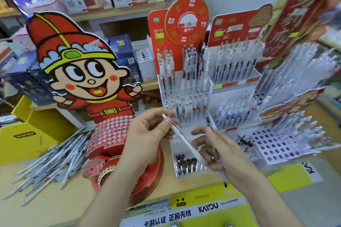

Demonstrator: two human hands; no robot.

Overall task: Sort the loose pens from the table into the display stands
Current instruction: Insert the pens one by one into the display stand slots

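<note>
My left hand (149, 134) pinches a white pen (184, 139) that slants down to the right, its lower end near my right hand. My right hand (221, 153) grips a second pen (219, 164) that runs from above the fingers to a dark tip below the palm. A pile of loose pens (53, 160) lies on the table at the left. Tiered clear display stands (212, 86) filled with upright pens rise behind my hands. A small clear tray (188, 167) with dark-capped pens sits just under my hands.
A red cartoon-figure stand (88, 79) with a perforated red base (110, 132) stands left of centre. A white stand with empty holes (276, 145) lies at the right. Yellow boxes (24, 134) sit at the left, and a yellow-and-white sign (193, 208) lines the front edge.
</note>
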